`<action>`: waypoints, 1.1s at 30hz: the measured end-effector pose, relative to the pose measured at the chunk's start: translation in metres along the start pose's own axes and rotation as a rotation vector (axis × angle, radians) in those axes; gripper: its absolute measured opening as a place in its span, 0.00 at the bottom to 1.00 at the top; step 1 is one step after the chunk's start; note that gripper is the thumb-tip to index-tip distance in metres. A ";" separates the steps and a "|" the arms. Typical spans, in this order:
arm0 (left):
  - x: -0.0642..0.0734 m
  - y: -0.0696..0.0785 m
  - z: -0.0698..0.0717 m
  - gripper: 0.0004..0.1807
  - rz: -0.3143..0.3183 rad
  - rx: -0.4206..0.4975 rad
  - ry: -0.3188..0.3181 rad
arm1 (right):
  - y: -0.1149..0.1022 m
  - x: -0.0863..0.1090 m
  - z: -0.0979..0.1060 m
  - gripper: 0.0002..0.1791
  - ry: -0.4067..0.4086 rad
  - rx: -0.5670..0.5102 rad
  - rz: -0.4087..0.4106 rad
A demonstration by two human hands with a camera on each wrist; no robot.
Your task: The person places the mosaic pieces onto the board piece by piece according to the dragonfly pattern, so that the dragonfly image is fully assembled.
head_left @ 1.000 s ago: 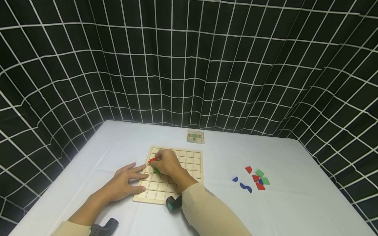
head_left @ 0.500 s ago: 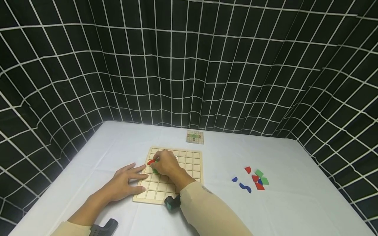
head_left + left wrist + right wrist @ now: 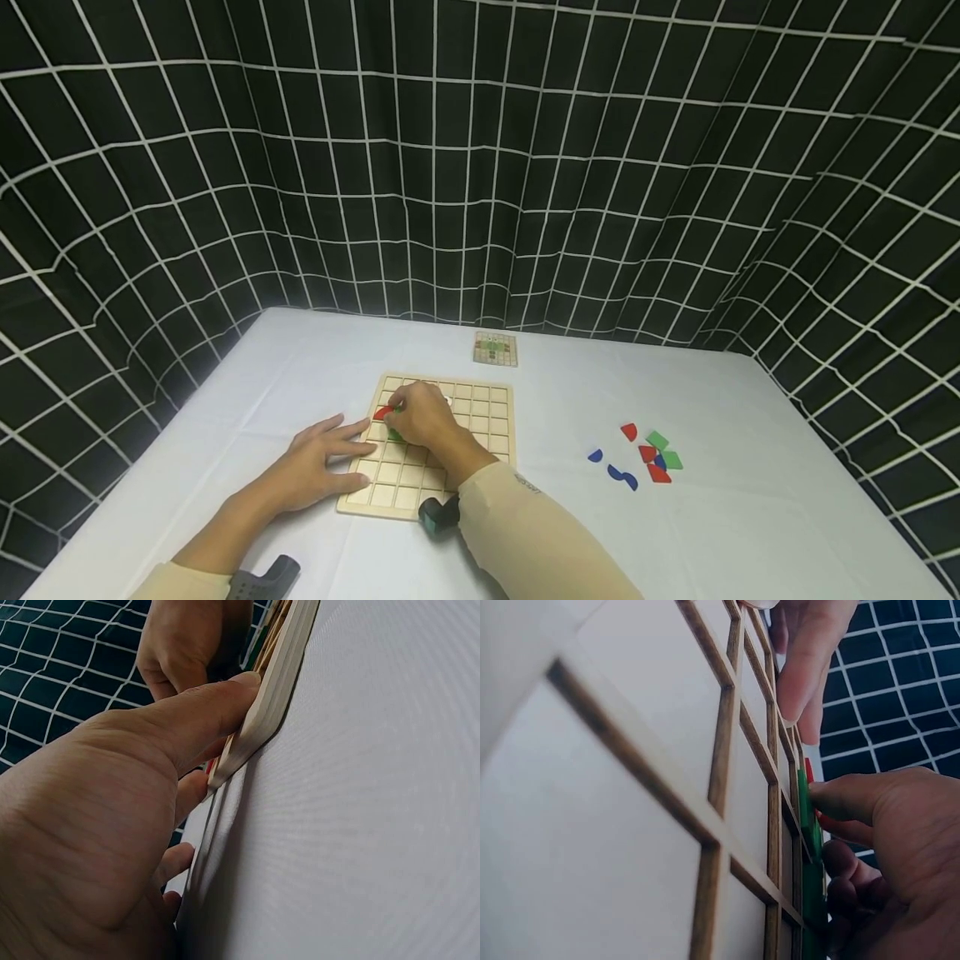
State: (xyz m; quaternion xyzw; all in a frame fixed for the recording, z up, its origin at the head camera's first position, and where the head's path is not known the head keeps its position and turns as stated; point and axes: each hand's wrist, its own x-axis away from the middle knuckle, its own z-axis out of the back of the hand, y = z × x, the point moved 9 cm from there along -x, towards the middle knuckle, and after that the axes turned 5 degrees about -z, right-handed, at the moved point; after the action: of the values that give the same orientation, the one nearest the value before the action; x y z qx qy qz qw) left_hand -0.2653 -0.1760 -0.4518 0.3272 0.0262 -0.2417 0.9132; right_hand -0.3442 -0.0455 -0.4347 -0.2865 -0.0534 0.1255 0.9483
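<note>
On the white table lies a wooden grid board [image 3: 408, 475] with raised ribs between its square cells. My left hand [image 3: 318, 467] spreads straight fingers along its left edge; in the left wrist view the thumb [image 3: 217, 705] presses on the rim. My right hand [image 3: 423, 412] reaches over the upper left cells, thumb and fingers pinching at a flat red piece [image 3: 383, 412] with a curved edge. Green pieces [image 3: 394, 434] sit right beside it, partly hidden under the fingers. In the right wrist view, the right thumb [image 3: 847, 793] touches beside the red and green edges.
Loose flat pieces lie right of the board: red quarter-round-like ones [image 3: 629, 432], green squares [image 3: 657, 439] and blue half-rounds [image 3: 596, 456]. A small patterned card [image 3: 495, 348] is behind the board. Black grid-lined curtains [image 3: 480, 167] surround the table.
The red piece, tilted up between my right fingers a second ago, now lies flatter on the board. My right hand has shifted slightly; my left hand stays in place.
</note>
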 end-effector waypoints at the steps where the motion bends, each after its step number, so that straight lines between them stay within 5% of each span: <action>1: 0.000 0.000 0.000 0.26 -0.002 -0.001 0.000 | 0.000 0.000 0.000 0.12 -0.001 0.003 0.003; 11: -0.002 -0.003 -0.004 0.28 0.002 -0.008 -0.018 | -0.003 0.007 0.025 0.15 0.008 -0.138 0.070; 33: -0.001 -0.005 -0.002 0.28 0.062 -0.012 0.011 | 0.004 0.084 0.168 0.09 0.339 -0.302 0.363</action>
State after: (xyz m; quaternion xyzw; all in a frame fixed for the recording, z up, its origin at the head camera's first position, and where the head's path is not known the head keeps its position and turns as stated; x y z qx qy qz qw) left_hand -0.2677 -0.1774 -0.4563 0.3238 0.0224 -0.2116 0.9219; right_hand -0.2934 0.0695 -0.2956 -0.4464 0.1400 0.2339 0.8523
